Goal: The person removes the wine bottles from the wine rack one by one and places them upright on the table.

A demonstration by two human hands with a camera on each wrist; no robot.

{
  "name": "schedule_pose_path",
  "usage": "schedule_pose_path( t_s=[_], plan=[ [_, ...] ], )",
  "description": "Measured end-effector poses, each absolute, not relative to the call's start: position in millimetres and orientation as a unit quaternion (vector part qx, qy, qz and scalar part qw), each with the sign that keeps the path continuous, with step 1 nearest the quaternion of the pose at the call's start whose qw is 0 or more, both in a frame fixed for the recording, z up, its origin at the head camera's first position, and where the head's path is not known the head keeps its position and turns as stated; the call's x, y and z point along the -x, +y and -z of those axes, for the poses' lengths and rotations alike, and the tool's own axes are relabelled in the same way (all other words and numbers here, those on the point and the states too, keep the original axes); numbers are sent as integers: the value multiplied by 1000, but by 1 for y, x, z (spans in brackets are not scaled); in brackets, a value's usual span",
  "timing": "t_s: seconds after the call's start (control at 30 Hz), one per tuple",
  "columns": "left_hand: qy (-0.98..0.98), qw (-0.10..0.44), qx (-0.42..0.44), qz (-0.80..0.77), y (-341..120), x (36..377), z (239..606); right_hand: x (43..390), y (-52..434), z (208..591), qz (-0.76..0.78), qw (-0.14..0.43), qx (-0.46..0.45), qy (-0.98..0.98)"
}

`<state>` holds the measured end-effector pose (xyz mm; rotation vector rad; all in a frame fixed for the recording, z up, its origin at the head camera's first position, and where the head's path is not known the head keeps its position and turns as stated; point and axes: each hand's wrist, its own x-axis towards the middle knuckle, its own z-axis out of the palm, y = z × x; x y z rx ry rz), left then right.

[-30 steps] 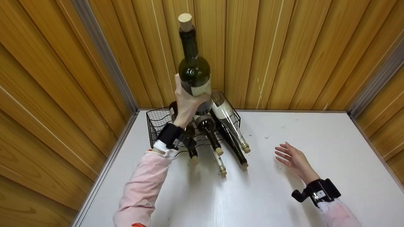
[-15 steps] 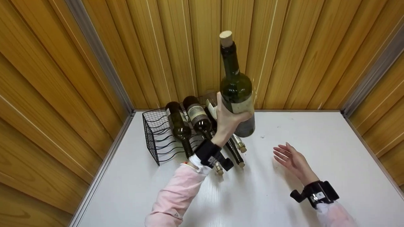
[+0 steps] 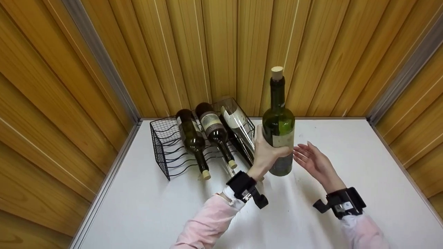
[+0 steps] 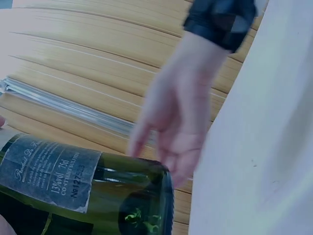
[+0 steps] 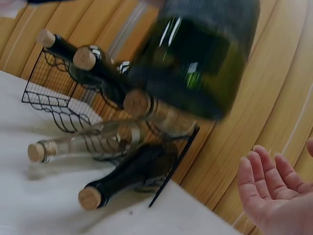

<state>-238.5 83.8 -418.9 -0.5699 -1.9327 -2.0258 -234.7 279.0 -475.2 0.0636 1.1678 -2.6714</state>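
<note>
My left hand (image 3: 267, 152) grips a corked green wine bottle (image 3: 279, 131) round its body and holds it upright, right of the rack, its base low over the white table (image 3: 148, 214). The paper label (image 4: 49, 171) shows in the left wrist view. My right hand (image 3: 311, 159) is open, palm turned to the bottle, fingers just beside its right side without clearly touching. The same right hand (image 4: 173, 127) hangs over the bottle's base (image 4: 146, 215), and its fingers (image 5: 266, 191) lie below the bottle (image 5: 195, 54).
A black wire rack (image 3: 162, 145) stands at the table's back left, with several corked bottles lying neck-forward, among them a green one (image 3: 192, 138) and a clear one (image 3: 238, 124). Wood-panelled walls (image 3: 221, 52) close in the back and both sides.
My left hand has carried the bottle right and down, from above the rack to low over the table. My right hand has lifted and moved in to the bottle's side.
</note>
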Motion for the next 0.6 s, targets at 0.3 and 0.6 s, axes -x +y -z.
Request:
schedule_pose_path(
  t_s=[0.3, 0.6],
  plan=[
    [-689, 143, 190, 685, 92, 235, 437, 240, 253, 420, 852, 62, 64, 516],
    [-706, 114, 186, 673, 99, 227, 454, 242, 251, 400, 822, 27, 63, 566]
  ],
)
